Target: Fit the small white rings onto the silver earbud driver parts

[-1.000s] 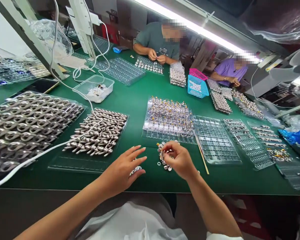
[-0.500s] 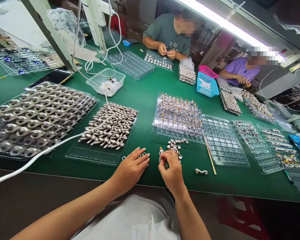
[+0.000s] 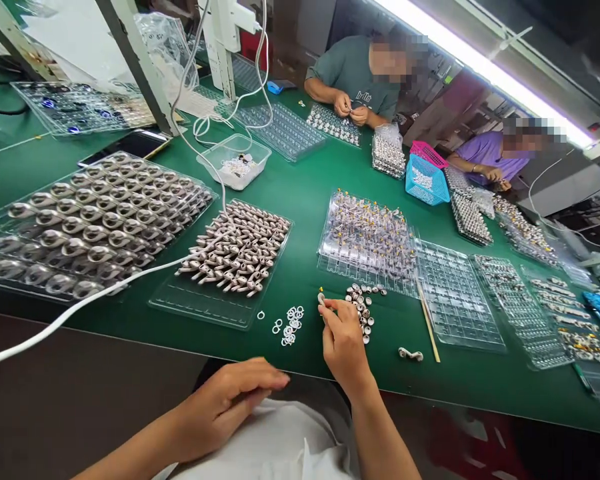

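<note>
My right hand (image 3: 344, 337) pinches a small earbud part (image 3: 321, 299) with a yellow tip, just above the green table. Right beside that hand lies a cluster of round beige caps (image 3: 366, 313), partly behind my fingers. My left hand (image 3: 230, 403) is over my lap in front of the table edge, its fingers stretched out and nothing seen in them. Small white rings (image 3: 293, 325) lie in a loose group between the two hands. One earbud piece (image 3: 411, 355) with a stem rests farther right.
On the left are a tray of stemmed earbud shells (image 3: 237, 247) and a larger tray of rounded parts (image 3: 95, 220), crossed by a white cable (image 3: 80, 310). Yellow-tipped parts fill a clear tray (image 3: 367, 233) ahead. A thin stick (image 3: 430, 327) lies right. Two people work across the table.
My left hand has drawn back from the white rings toward my lap, uncovering them. My right hand still pinches the earbud part. The camera view has shifted slightly left.
</note>
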Demonstrator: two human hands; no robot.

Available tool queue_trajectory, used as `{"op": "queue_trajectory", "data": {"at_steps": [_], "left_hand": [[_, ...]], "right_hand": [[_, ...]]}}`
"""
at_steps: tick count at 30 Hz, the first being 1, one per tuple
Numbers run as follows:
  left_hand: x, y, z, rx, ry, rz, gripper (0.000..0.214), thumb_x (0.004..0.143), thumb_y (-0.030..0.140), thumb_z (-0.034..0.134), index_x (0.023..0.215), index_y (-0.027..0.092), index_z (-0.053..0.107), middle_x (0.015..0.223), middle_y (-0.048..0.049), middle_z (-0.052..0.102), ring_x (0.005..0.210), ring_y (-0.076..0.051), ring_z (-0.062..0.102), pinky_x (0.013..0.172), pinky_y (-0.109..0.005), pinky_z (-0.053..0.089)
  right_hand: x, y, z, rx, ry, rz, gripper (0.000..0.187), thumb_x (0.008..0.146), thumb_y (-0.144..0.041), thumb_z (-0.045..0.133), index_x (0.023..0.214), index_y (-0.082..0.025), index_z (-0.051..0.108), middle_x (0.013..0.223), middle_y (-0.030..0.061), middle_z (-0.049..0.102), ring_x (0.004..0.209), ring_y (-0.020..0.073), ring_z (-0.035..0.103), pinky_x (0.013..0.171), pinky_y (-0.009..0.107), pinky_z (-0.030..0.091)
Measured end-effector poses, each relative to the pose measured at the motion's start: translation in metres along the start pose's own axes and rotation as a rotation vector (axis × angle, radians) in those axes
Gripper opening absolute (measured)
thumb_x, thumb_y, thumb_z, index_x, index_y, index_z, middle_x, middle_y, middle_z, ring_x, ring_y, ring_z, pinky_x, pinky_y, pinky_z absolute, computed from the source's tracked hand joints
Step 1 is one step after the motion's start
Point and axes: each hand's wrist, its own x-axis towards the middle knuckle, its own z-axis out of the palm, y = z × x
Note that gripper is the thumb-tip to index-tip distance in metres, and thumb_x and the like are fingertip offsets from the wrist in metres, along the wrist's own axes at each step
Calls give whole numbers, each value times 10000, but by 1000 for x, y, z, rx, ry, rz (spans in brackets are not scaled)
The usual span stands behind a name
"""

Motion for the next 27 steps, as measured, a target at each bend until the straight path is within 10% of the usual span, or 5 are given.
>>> {"op": "queue_trajectory", "data": {"at_steps": [4, 10, 18, 27], "left_hand": [[-9, -8, 2, -160, -216, -346, 317, 956, 385, 474, 1038, 238, 743, 1021, -54, 735, 968, -213, 661, 908, -290, 502], [-13, -45, 25, -517, -51, -541, 408, 887, 477, 544, 1023, 143, 735, 975, -98, 732, 851, -222, 660, 781, -297, 531], [3, -67, 39, -1138, 160, -668, 385, 723, 386, 741, 1019, 141, 713, 1046, -116, 736, 1073, -290, 659, 1040, -408, 464], [18, -70, 38, -1420, 62, -591, 426, 865, 431, 552, 1140, 117, 641, 1115, -150, 718, 1095, -288, 665, 1100, -446, 407]], "right_hand": [[0, -3, 1, -40, 26, 19, 343, 874, -52, 449, 1112, -182, 658, 1170, 153, 593, 1127, 290, 518, 951, 525, 468], [-2, -30, 5, 112, 144, 25, 334, 907, -94, 451, 1167, -228, 613, 1116, 116, 639, 1086, 245, 582, 939, 452, 507], [15, -51, 43, 365, 78, 241, 254, 953, -231, 413, 1119, -206, 604, 1125, 90, 661, 1070, 206, 615, 958, 375, 489], [35, -59, 57, 506, 18, 427, 261, 964, -358, 416, 963, -213, 632, 935, 40, 692, 901, 185, 647, 820, 297, 494]]}}
